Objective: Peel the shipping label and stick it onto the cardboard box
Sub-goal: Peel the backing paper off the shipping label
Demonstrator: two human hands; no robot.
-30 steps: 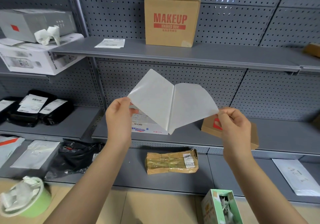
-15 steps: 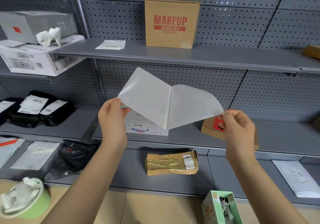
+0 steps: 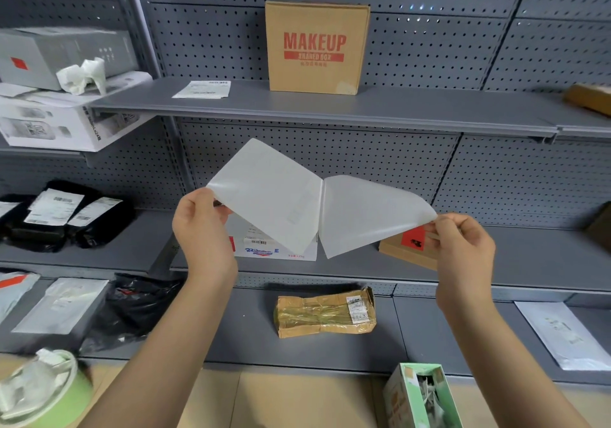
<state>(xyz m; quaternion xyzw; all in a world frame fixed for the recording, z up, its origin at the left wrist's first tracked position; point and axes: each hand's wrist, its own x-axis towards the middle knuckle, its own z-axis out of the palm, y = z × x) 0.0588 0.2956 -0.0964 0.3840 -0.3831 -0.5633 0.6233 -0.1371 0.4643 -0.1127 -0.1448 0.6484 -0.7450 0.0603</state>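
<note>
Two bare hands hold a white shipping label [image 3: 271, 196] and its glossy backing sheet [image 3: 367, 216] in mid-air before grey pegboard shelving [image 3: 330, 110]. Left hand [image 3: 201, 229]: fingers closed on the lower left corner of the label. Right hand [image 3: 463, 245]: thumb and forefinger pinching the right tip of the backing sheet. The two sheets are spread apart in a V, joined along a central vertical seam. Cardboard box [image 3: 317, 47] printed "MAKEUP" stands upright on the upper shelf, well apart from both hands, above and behind the label. Another printed label [image 3: 202, 89] lies flat on the same shelf, left of the box. Taped brown parcel [image 3: 325, 313] lies on the lowest shelf, below the hands.
</note>
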